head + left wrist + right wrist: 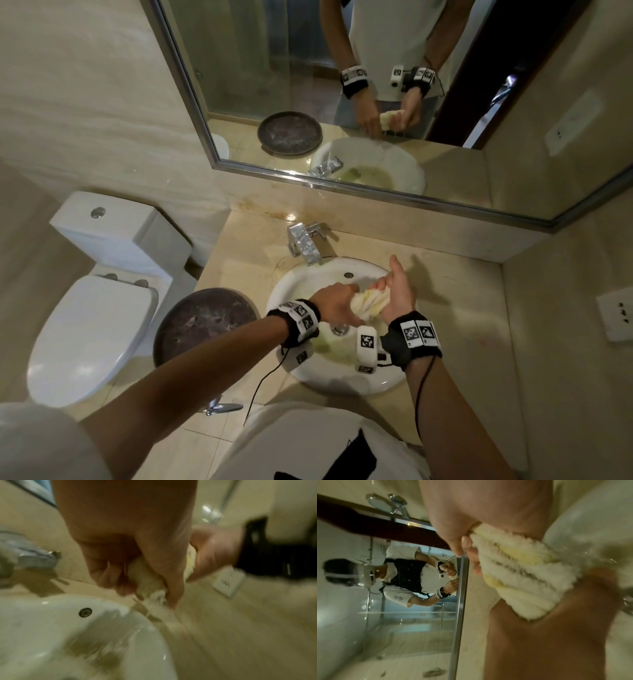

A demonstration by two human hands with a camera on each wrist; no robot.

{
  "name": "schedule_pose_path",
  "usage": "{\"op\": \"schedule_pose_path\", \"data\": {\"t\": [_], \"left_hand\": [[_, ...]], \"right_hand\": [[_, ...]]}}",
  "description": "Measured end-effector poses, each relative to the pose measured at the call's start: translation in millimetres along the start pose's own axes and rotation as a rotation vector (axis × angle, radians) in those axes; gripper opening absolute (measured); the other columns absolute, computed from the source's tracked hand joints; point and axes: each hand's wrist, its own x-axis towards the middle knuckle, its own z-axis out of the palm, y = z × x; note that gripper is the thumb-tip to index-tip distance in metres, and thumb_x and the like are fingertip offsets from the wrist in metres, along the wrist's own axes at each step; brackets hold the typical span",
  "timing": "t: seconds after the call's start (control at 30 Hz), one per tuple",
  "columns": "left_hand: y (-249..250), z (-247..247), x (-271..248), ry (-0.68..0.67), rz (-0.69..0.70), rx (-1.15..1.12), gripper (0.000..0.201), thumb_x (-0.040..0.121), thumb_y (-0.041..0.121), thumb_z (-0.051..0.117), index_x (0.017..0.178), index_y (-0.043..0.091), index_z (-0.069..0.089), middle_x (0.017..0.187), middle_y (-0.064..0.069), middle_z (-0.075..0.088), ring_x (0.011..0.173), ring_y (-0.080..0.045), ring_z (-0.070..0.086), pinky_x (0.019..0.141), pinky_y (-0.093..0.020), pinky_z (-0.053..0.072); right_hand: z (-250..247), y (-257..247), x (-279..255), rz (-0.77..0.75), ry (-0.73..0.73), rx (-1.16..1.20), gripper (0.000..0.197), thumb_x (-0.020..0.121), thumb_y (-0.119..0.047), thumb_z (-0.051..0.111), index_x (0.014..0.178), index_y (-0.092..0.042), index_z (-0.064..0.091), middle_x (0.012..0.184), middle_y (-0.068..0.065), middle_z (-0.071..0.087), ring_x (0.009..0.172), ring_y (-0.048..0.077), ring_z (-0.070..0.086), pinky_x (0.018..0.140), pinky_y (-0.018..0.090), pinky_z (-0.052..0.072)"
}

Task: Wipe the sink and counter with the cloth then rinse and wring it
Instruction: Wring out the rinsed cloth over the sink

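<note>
Both hands hold the twisted white and yellow terry cloth [370, 303] above the round white ceramic sink [291, 284]. The left hand [337, 305] grips one end, the right hand [397, 291] grips the other with the thumb stretched out. Water runs down from the cloth. The square chrome faucet [305, 241] stands behind on the beige stone counter [462, 308], and a dark round tray [202, 322] lies left of the sink.

The cloth [371, 303] is white with pale yellow streaks, and in the right wrist view [522, 566] grey lines run along its folds. The sink [298, 284] is white, with greenish-yellow water in its bottom. The desk [455, 308] is beige stone with brownish stains by the silver tap [305, 241]. At nine o'clock of the sink sits a dark brown mottled dish [202, 322]. The toilet [92, 318] is white. Both wristbands [414, 337] are black with black-and-white square patterns.
</note>
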Motion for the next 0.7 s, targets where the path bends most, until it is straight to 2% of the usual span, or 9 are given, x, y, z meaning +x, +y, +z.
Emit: {"op": "schedule_pose_path", "data": {"t": [0.13, 0.17, 0.23, 0.3, 0.37, 0.4, 0.47, 0.57, 0.7], "left_hand": [[-12, -23, -6, -0.327, -0.037, -0.373, 0.081, 0.079, 0.045, 0.079, 0.142, 0.011, 0.043, 0.104, -0.002, 0.072, 0.093, -0.017, 0.069, 0.073, -0.026, 0.057], [-15, -29, -7, -0.334, -0.03, -0.395, 0.069, 0.083, 0.043, 0.077, 0.137, 0.012, 0.049, 0.101, -0.002, 0.073, 0.094, -0.019, 0.07, 0.076, -0.029, 0.058], [-19, -41, -9, -0.303, -0.019, -0.427, 0.038, 0.081, 0.041, 0.079, 0.108, 0.017, 0.065, 0.083, -0.002, 0.067, 0.082, -0.018, 0.066, 0.077, -0.034, 0.056], [-21, -50, -12, -0.303, 0.007, -0.48, 0.038, 0.074, 0.043, 0.084, 0.098, 0.021, 0.064, 0.076, 0.005, 0.06, 0.073, -0.008, 0.06, 0.077, -0.03, 0.05], [-19, -56, -16, -0.356, 0.013, -0.619, 0.056, 0.077, 0.031, 0.084, 0.123, 0.018, 0.055, 0.107, 0.011, 0.064, 0.094, -0.005, 0.065, 0.09, -0.029, 0.051], [-19, -57, -18, -0.404, 0.004, -0.742, 0.065, 0.08, 0.019, 0.082, 0.134, 0.014, 0.046, 0.123, 0.004, 0.063, 0.108, -0.012, 0.066, 0.1, -0.034, 0.05], [-17, -57, -21, -0.483, -0.012, -0.943, 0.076, 0.081, 0.004, 0.078, 0.142, 0.01, 0.032, 0.133, -0.012, 0.061, 0.122, -0.027, 0.062, 0.111, -0.046, 0.042], [-11, -60, -27, -0.532, -0.055, -1.022, 0.069, 0.081, -0.005, 0.073, 0.135, 0.02, 0.038, 0.128, -0.012, 0.065, 0.121, -0.03, 0.062, 0.107, -0.044, 0.045], [-1, -67, -37, -0.475, -0.057, -0.854, 0.058, 0.08, 0.006, 0.079, 0.129, 0.021, 0.05, 0.118, 0.003, 0.067, 0.107, -0.011, 0.066, 0.09, -0.024, 0.053]], "right_hand": [[1, -9, -1, -0.21, -0.271, -0.414, 0.065, 0.093, -0.053, 0.063, 0.045, -0.016, 0.039, 0.043, 0.004, 0.035, 0.047, 0.021, 0.048, 0.075, 0.034, 0.045], [3, -13, -5, -0.281, -0.343, -0.519, 0.065, 0.095, -0.048, 0.063, 0.044, -0.015, 0.041, 0.042, 0.003, 0.035, 0.047, 0.02, 0.047, 0.075, 0.034, 0.044], [9, -18, -13, -0.365, -0.475, -0.607, 0.063, 0.097, -0.038, 0.066, 0.042, -0.016, 0.044, 0.041, 0.003, 0.037, 0.046, 0.02, 0.044, 0.071, 0.033, 0.045], [16, -27, -19, -0.406, -0.592, -0.617, 0.061, 0.097, -0.033, 0.066, 0.045, -0.01, 0.045, 0.043, 0.008, 0.037, 0.047, 0.021, 0.042, 0.067, 0.031, 0.046], [23, -34, -23, -0.434, -0.715, -0.595, 0.062, 0.098, -0.03, 0.064, 0.046, -0.004, 0.042, 0.045, 0.009, 0.035, 0.046, 0.023, 0.041, 0.065, 0.029, 0.045], [28, -38, -25, -0.436, -0.775, -0.575, 0.062, 0.098, -0.027, 0.063, 0.045, -0.004, 0.042, 0.043, 0.008, 0.034, 0.044, 0.024, 0.04, 0.065, 0.029, 0.045], [35, -43, -27, -0.427, -0.883, -0.51, 0.061, 0.099, -0.021, 0.062, 0.043, -0.007, 0.041, 0.039, 0.006, 0.032, 0.039, 0.022, 0.036, 0.064, 0.027, 0.047], [41, -44, -28, -0.393, -0.984, -0.434, 0.061, 0.099, -0.014, 0.061, 0.042, -0.009, 0.039, 0.036, 0.006, 0.032, 0.032, 0.019, 0.033, 0.058, 0.028, 0.048], [42, -40, -29, -0.324, -0.969, -0.382, 0.063, 0.098, -0.012, 0.06, 0.039, -0.013, 0.036, 0.034, 0.004, 0.029, 0.032, 0.019, 0.032, 0.053, 0.03, 0.044]]}}
